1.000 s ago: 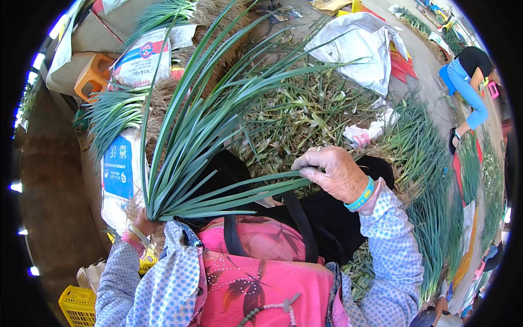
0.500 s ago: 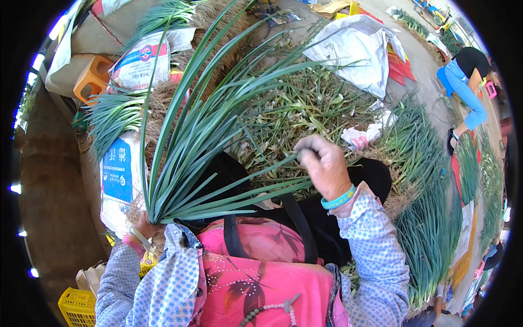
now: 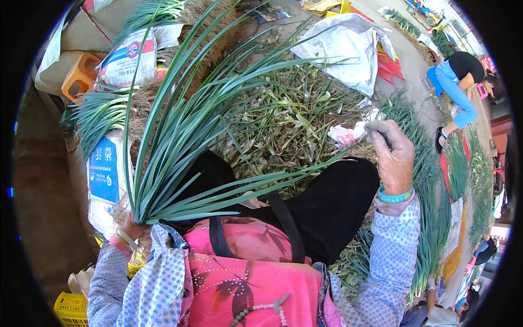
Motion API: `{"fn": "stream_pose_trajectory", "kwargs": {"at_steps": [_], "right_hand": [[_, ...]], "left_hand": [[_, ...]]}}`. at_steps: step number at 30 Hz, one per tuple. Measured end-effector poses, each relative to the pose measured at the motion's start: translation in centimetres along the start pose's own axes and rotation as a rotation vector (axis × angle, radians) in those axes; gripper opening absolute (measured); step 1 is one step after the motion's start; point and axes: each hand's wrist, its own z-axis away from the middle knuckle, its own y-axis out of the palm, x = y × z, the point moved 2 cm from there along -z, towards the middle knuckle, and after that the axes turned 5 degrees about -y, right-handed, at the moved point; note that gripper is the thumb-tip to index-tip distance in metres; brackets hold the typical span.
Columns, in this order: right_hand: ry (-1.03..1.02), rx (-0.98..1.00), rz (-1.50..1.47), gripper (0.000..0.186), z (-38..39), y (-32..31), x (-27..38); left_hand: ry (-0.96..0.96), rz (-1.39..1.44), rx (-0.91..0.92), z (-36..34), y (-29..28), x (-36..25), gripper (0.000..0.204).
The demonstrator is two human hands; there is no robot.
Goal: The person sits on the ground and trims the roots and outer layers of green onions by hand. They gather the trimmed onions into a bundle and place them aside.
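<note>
**Leaf bunch gripped at its base, one leaf pulled right**

Left hand (image 3: pixel 129 228) closed round the root end of the green onion bunch (image 3: pixel 185 125), long axis fanning up and away. Right hand (image 3: pixel 393 155) well apart, fingers pressed together, apparently pinching the tip of one leaf (image 3: pixel 283 180) stretched across the lap

Heap of trimmed leaves (image 3: pixel 289 117) at centre; beyond it, white sack (image 3: pixel 348 52); left of it, orange stool (image 3: pixel 79 79).
</note>
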Motion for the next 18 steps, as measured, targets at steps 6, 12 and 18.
{"fn": "stream_pose_trajectory", "kwargs": {"at_steps": [6,12,18], "right_hand": [[-0.095,0.196,0.237,0.01,2.3,0.7,0.7],[-0.193,0.297,0.288,0.008,3.9,3.8,0.4],[-0.083,0.039,0.118,0.004,4.4,5.3,0.1]], "left_hand": [[0.052,0.01,-0.005,-0.3,0.0,0.7,0.033],[-0.019,0.034,-0.019,-0.1,0.0,0.4,0.032],[-0.051,0.041,0.019,-0.1,-0.3,-0.7,0.032]]}}
